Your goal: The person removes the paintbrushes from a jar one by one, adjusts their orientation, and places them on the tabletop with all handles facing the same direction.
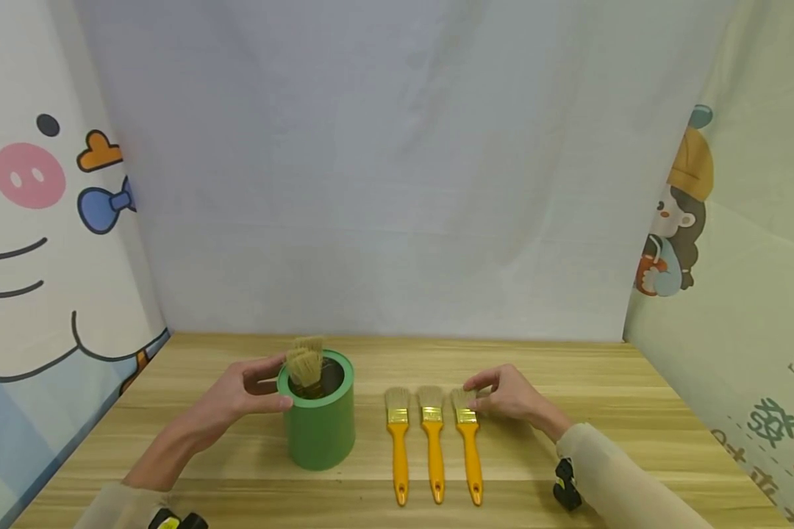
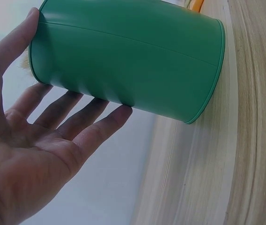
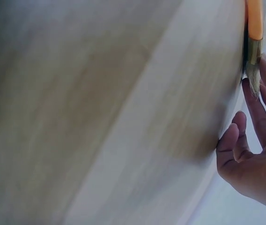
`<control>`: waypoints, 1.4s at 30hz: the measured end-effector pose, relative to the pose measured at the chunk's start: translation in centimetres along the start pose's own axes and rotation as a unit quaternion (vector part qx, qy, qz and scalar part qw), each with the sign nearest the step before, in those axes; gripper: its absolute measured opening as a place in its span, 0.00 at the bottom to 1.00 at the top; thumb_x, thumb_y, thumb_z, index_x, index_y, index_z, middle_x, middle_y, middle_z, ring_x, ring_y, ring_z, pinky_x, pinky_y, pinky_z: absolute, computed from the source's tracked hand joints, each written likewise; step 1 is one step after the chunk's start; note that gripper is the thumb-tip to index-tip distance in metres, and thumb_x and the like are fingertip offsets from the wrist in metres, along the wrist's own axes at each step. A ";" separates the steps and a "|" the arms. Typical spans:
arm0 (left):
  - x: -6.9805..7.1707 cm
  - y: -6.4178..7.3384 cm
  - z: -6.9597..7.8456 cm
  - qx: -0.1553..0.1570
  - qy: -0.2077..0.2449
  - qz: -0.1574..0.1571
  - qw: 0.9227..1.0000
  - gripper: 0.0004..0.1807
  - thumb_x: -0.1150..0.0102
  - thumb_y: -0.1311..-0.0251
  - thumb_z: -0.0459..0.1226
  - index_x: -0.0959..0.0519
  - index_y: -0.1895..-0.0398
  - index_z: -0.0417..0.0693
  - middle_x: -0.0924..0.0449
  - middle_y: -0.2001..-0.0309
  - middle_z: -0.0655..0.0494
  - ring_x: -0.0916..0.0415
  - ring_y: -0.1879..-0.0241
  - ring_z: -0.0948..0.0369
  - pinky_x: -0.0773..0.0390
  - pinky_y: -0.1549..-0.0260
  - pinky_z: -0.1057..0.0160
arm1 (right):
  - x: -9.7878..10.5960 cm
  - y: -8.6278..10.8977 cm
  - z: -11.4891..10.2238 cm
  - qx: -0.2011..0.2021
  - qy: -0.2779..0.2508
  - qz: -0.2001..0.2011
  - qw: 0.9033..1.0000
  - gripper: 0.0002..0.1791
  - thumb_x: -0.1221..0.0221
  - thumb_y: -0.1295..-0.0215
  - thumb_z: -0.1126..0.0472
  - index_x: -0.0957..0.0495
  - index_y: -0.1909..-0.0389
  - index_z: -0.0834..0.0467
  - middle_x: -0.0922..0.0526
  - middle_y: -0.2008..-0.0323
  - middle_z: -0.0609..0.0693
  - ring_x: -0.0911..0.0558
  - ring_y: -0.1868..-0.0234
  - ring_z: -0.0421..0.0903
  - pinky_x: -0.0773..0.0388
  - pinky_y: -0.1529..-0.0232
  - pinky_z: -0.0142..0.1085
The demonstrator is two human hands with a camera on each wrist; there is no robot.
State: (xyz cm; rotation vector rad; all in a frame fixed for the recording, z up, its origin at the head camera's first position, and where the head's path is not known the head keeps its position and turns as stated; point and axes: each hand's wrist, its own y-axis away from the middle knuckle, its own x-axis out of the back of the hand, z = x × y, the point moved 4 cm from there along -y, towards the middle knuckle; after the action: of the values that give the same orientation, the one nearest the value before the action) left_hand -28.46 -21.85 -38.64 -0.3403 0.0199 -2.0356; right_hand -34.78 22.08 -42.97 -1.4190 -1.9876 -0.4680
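left hand [image 1: 235,393] grips the green canister [image 1: 320,433]; rightmost paintbrush [image 1: 470,443] lies bristles at right hand's [image 1: 511,397] fingertips, pinch unclear.

Head view evenly lit, wrist views dimmer and cooler, tabletop [image 3: 86,93] blurred in right wrist view

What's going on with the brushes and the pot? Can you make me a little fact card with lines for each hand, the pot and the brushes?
Left hand: person's left hand grips the green pot near its rim
Right hand: person's right hand has its fingers at the bristles of the rightmost brush; a firm grip can't be told
Pot: upright, left of the row
Brushes in pot: bristles up; exact number unclear
Brushes in row: three, yellow-orange handles toward the person
Surface: wooden table
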 end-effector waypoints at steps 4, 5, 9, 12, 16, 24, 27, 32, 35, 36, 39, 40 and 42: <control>0.0 -0.1 -0.1 -0.002 -0.002 0.000 1.000 0.43 0.32 0.31 0.34 0.43 0.18 0.35 0.36 0.25 0.32 0.30 0.31 0.36 0.20 0.43 0.59 | 0.0 0.0 0.0 0.005 0.010 0.002 1.000 0.14 0.23 0.43 0.64 0.09 0.56 0.61 0.11 0.55 0.55 0.19 0.59 0.47 0.21 0.58 0.42; -0.1 -0.1 -0.1 -0.002 -0.002 0.000 1.000 0.43 0.32 0.31 0.34 0.43 0.18 0.35 0.36 0.25 0.32 0.30 0.31 0.36 0.20 0.43 0.60 | 0.0 0.0 0.0 0.006 0.013 0.002 1.000 0.13 0.23 0.43 0.64 0.09 0.56 0.61 0.11 0.55 0.55 0.19 0.59 0.48 0.21 0.57 0.43; -0.1 -0.1 -0.1 -0.002 -0.003 -0.001 1.000 0.43 0.32 0.31 0.35 0.43 0.18 0.35 0.36 0.25 0.32 0.29 0.31 0.37 0.20 0.43 0.60 | 0.1 0.1 0.0 0.008 0.016 0.002 1.000 0.13 0.23 0.42 0.64 0.09 0.55 0.61 0.11 0.54 0.54 0.18 0.56 0.49 0.21 0.55 0.45; -0.1 -0.1 -0.1 -0.003 -0.003 -0.001 1.000 0.43 0.32 0.32 0.34 0.43 0.18 0.34 0.36 0.25 0.32 0.29 0.31 0.37 0.20 0.43 0.59 | 0.1 0.2 0.0 0.009 0.017 0.001 1.000 0.14 0.23 0.42 0.64 0.09 0.55 0.61 0.11 0.54 0.55 0.18 0.55 0.49 0.21 0.54 0.45; -0.1 -0.1 -0.1 -0.002 -0.001 -0.002 1.000 0.44 0.32 0.32 0.34 0.43 0.18 0.34 0.36 0.25 0.31 0.30 0.31 0.36 0.20 0.43 0.59 | 0.1 0.4 -0.2 0.003 0.006 -0.001 1.000 0.16 0.24 0.42 0.65 0.10 0.52 0.63 0.11 0.52 0.58 0.19 0.59 0.48 0.21 0.58 0.43; -0.2 -0.1 -0.3 0.001 0.000 -0.002 1.000 0.44 0.32 0.32 0.35 0.42 0.18 0.34 0.36 0.25 0.32 0.29 0.31 0.36 0.20 0.43 0.59 | 0.7 0.5 -1.1 0.006 -0.003 0.008 1.000 0.17 0.26 0.38 0.63 0.11 0.49 0.64 0.12 0.49 0.60 0.20 0.65 0.47 0.22 0.64 0.41; -0.2 -0.1 -0.3 0.001 0.000 -0.001 1.000 0.44 0.32 0.32 0.35 0.42 0.18 0.34 0.36 0.25 0.32 0.30 0.31 0.36 0.20 0.43 0.59 | 0.9 0.6 -2.7 0.036 -0.007 0.008 0.999 0.17 0.27 0.36 0.64 0.12 0.49 0.66 0.13 0.49 0.63 0.21 0.66 0.47 0.23 0.66 0.39; -0.1 -0.1 -0.4 0.000 0.001 -0.001 1.000 0.43 0.32 0.32 0.34 0.42 0.18 0.35 0.36 0.25 0.32 0.30 0.31 0.36 0.20 0.43 0.59 | 0.3 0.7 -5.2 0.063 -0.011 -0.004 0.998 0.16 0.27 0.35 0.62 0.12 0.48 0.65 0.13 0.50 0.62 0.20 0.68 0.47 0.25 0.72 0.36; 0.0 -0.1 -0.4 -0.001 0.002 -0.001 1.000 0.43 0.32 0.32 0.34 0.42 0.18 0.34 0.37 0.24 0.32 0.30 0.31 0.35 0.20 0.44 0.59 | -0.5 0.8 -6.8 0.085 -0.008 -0.017 0.996 0.15 0.28 0.33 0.61 0.12 0.49 0.63 0.13 0.51 0.60 0.18 0.66 0.47 0.22 0.71 0.36; 0.0 -0.1 -0.4 -0.002 0.001 0.000 1.000 0.43 0.32 0.32 0.34 0.42 0.18 0.34 0.37 0.24 0.32 0.31 0.31 0.35 0.20 0.44 0.59 | -0.8 0.8 -7.4 0.091 -0.006 -0.022 0.996 0.14 0.28 0.33 0.61 0.11 0.49 0.62 0.12 0.52 0.58 0.18 0.65 0.47 0.22 0.70 0.36; 0.1 -0.2 -0.4 -0.002 0.001 0.000 1.000 0.44 0.32 0.32 0.34 0.43 0.18 0.34 0.38 0.24 0.31 0.31 0.31 0.34 0.20 0.43 0.59 | -1.7 0.9 -8.9 0.108 -0.002 -0.032 0.994 0.12 0.28 0.33 0.61 0.11 0.50 0.60 0.11 0.54 0.54 0.17 0.64 0.47 0.21 0.69 0.35; 0.1 -0.2 -0.4 -0.001 0.001 0.000 1.000 0.44 0.32 0.32 0.34 0.43 0.18 0.34 0.38 0.24 0.32 0.31 0.31 0.34 0.20 0.43 0.59 | -2.0 0.9 -9.4 0.111 -0.003 -0.034 0.993 0.12 0.28 0.33 0.61 0.11 0.51 0.59 0.11 0.55 0.53 0.17 0.65 0.47 0.22 0.69 0.35; 0.1 -0.2 -0.4 -0.001 0.000 0.000 1.000 0.44 0.32 0.32 0.34 0.44 0.18 0.34 0.38 0.24 0.32 0.31 0.31 0.34 0.20 0.43 0.59 | -2.6 1.0 -10.4 0.121 -0.008 -0.039 0.992 0.11 0.28 0.33 0.61 0.10 0.52 0.59 0.11 0.56 0.52 0.18 0.65 0.47 0.23 0.70 0.34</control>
State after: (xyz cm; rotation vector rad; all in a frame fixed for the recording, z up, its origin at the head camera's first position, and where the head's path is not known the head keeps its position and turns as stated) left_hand -28.76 -21.92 -38.93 -0.3408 0.0216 -2.0363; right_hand -30.27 14.20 -37.19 -1.2023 -2.0420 -0.2402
